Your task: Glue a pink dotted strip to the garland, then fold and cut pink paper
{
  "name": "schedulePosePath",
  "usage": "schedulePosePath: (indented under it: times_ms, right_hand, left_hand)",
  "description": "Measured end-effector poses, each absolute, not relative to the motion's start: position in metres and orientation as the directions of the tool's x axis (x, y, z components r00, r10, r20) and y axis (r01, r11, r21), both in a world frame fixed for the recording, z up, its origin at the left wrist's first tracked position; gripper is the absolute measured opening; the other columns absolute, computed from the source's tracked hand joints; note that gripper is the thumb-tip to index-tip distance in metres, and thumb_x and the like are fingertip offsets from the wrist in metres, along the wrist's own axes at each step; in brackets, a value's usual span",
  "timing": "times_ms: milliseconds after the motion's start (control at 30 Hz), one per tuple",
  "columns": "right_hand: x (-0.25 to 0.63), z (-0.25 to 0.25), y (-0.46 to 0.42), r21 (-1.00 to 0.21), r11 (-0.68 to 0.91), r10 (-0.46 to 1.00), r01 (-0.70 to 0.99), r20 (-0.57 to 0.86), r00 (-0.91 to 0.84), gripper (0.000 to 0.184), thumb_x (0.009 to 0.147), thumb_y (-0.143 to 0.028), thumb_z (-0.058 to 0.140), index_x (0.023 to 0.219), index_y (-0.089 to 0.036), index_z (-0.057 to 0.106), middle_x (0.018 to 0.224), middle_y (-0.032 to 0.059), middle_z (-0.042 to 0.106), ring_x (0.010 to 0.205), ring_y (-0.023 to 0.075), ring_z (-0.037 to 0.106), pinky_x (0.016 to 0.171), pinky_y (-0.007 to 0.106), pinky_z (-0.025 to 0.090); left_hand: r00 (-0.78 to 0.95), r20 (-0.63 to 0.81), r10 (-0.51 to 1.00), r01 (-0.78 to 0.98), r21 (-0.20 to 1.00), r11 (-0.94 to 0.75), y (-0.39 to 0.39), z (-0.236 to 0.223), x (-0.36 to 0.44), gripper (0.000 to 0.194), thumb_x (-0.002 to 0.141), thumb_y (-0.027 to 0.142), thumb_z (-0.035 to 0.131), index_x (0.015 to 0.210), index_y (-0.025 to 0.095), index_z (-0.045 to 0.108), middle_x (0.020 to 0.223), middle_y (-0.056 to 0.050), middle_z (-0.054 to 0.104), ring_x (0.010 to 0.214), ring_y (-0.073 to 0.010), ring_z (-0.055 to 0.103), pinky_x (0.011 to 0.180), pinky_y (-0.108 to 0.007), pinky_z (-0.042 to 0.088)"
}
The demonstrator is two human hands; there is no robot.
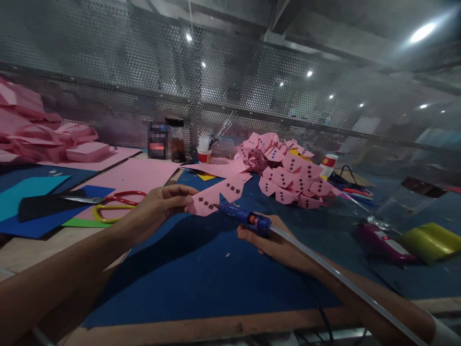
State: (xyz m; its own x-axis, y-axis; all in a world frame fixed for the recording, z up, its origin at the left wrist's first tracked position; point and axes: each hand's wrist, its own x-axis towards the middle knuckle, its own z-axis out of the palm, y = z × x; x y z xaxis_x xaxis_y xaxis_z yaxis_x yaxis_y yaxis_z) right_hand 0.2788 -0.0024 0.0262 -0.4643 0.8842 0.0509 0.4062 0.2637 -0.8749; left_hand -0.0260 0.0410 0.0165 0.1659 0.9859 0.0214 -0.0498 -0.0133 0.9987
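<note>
Between the thumb and fingers of my left hand (163,206) is a pink paper piece (205,201) marked with small dark squares, notched in the middle. My right hand (272,240) grips a blue hot glue gun (237,215), its nozzle touching or very close to the paper's lower edge. A long clear glue stick (331,271) runs out of the gun's back over my right forearm. Behind the gun lies a heap of similar pink paper pieces (295,180), with dark squares and blue dots.
Yellow-and-red-handled scissors (115,206) lie at left on coloured sheets. Pink paper shapes (46,132) are piled at far left. Paper cups (204,150), a dark jar (176,139), a magenta device (385,242) and a yellow roll (430,242) stand around the blue mat (201,288).
</note>
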Motion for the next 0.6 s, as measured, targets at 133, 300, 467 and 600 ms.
schedulePosePath:
  times_ms: [133,300,467,600]
  right_hand:
    - [0.281,0.03,-0.003,-0.891,0.224,0.908,0.395,0.044,-0.416,0.043,0.089,-0.057,0.067,0.104,-0.018,0.07,0.066,-0.0026,0.054,0.054,0.0088,0.05,0.048,0.02,0.04]
    - [0.285,0.031,0.0,-0.864,0.251,0.942,0.436,0.114,-0.316,0.046,0.089,-0.061,0.065,0.103,-0.018,0.072,0.063,-0.0019,0.053,0.052,0.0099,0.05,0.044,0.02,0.037]
    - [0.286,0.029,0.002,-0.847,0.273,0.949,0.455,0.158,-0.274,0.046,0.088,-0.063,0.065,0.1,-0.019,0.073,0.059,-0.0019,0.053,0.05,0.0107,0.051,0.043,0.021,0.037]
    - [0.287,0.025,0.003,-0.848,0.295,0.942,0.44,0.18,-0.285,0.043,0.088,-0.06,0.066,0.097,-0.019,0.072,0.062,-0.0013,0.056,0.053,0.0114,0.053,0.045,0.021,0.04]
  left_hand:
    - [0.1,0.005,0.995,-0.06,0.998,0.001,0.044,0.016,-0.027,0.021,0.073,0.025,0.086,0.093,0.022,0.079,0.088,-0.002,0.077,0.078,-0.0126,0.07,0.076,-0.018,0.057]
    - [0.059,-0.01,0.998,-0.045,0.999,0.012,0.047,0.018,-0.029,0.025,0.072,0.027,0.086,0.095,0.02,0.078,0.09,-0.002,0.077,0.079,-0.0124,0.07,0.074,-0.017,0.056]
    - [-0.01,-0.003,1.0,-0.107,0.994,0.002,0.05,0.022,-0.031,0.03,0.067,0.024,0.088,0.094,0.017,0.077,0.079,-0.002,0.075,0.071,-0.0133,0.069,0.067,-0.02,0.056]
    - [-0.122,0.068,0.99,-0.163,0.983,-0.088,0.054,0.029,-0.038,0.028,0.067,0.019,0.086,0.092,0.014,0.075,0.073,-0.001,0.073,0.068,-0.0128,0.066,0.067,-0.023,0.053]
